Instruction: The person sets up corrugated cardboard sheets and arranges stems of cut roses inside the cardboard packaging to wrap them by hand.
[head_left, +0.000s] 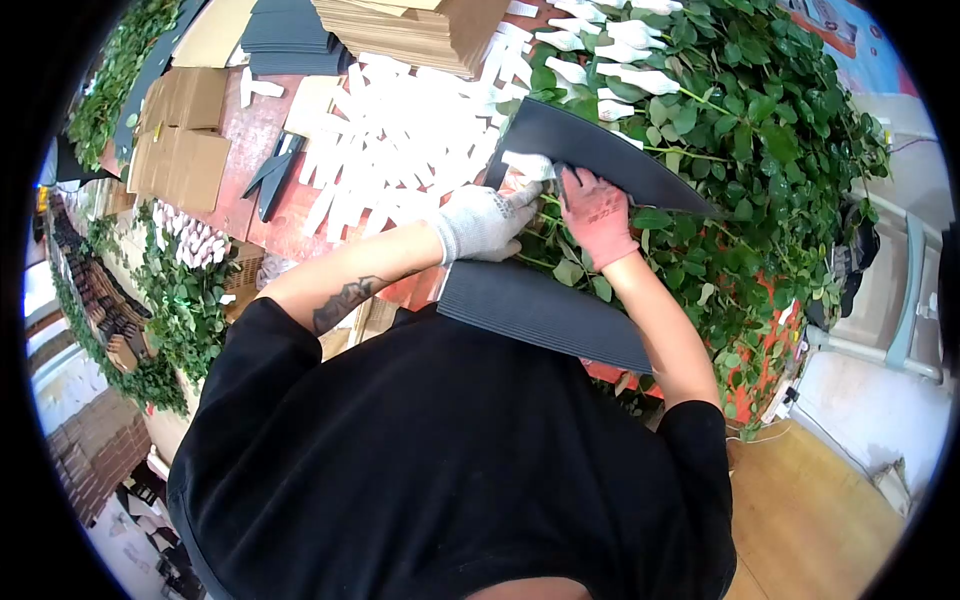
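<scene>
A long-stemmed flower, rose-like with a white sleeve over its head (528, 165), lies between my hands against a dark, curved sheet (610, 150). My left hand (485, 222), in a pale grey glove, is closed at the flower's neck just below the sleeve. From the other side my right hand (597, 212), in a pink glove, has its fingers closed at the same stem; the exact grip is partly hidden. Below my hands, close to my body, lies a black ribbed sheet (540, 310) with leaves showing above it.
Several white-sleeved flowers (630, 50) with leafy stems (760, 130) cover the right side of the red table (245, 125). White paper strips (385, 130) are heaped in the middle. A black stapler-like tool (273, 175), cardboard pieces (180, 165) and cardboard stacks (420, 30) lie around them.
</scene>
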